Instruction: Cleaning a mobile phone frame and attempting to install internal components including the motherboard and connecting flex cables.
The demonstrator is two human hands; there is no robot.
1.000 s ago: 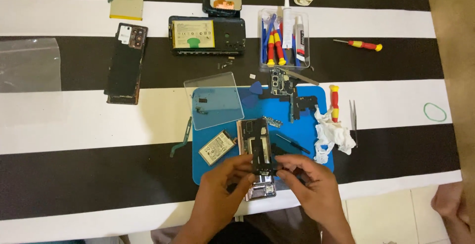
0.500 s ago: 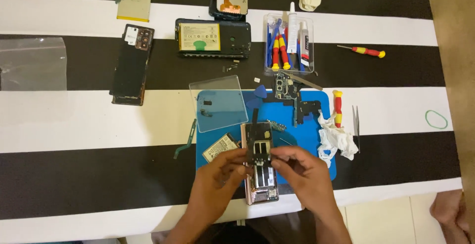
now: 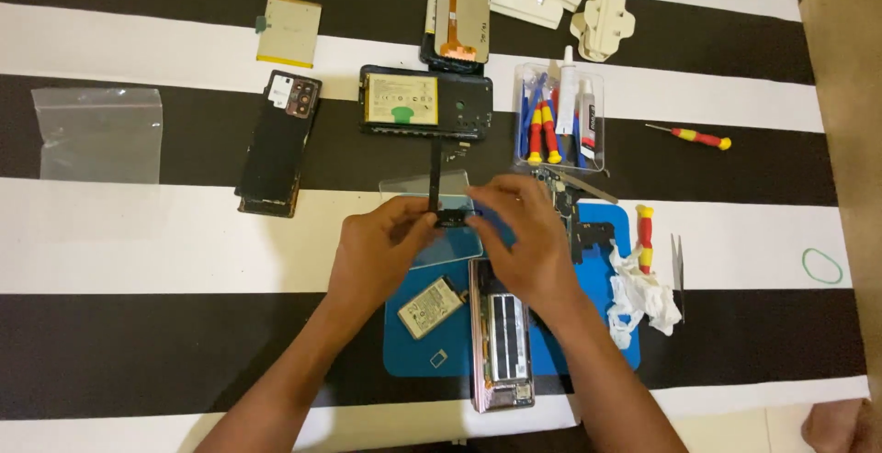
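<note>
My left hand (image 3: pixel 377 251) and my right hand (image 3: pixel 525 232) together pinch a thin black flex strip (image 3: pixel 434 182) that stands upright between the fingertips, its lower end a small black board. They hover over a clear glass panel (image 3: pixel 455 243) at the top of the blue work mat (image 3: pixel 602 347). Just below my right hand, an opened phone (image 3: pixel 503 347) with its insides showing lies lengthwise on the mat. A small loose battery (image 3: pixel 432 306) lies to the left of it.
On the black-and-white striped cloth lie a phone frame with a battery (image 3: pixel 424 102), a dark phone back (image 3: pixel 280 141), a yellow battery (image 3: pixel 288 30), a plastic bag (image 3: pixel 96 133), a clear tool box (image 3: pixel 560 118), two screwdrivers (image 3: pixel 689 136) (image 3: pixel 645 237), white tissue (image 3: pixel 643 297) and a green rubber band (image 3: pixel 822 266).
Both hands have lifted away from the opened phone and moved up over the glass panel, bringing the black flex strip with them. The view has also shifted closer.
</note>
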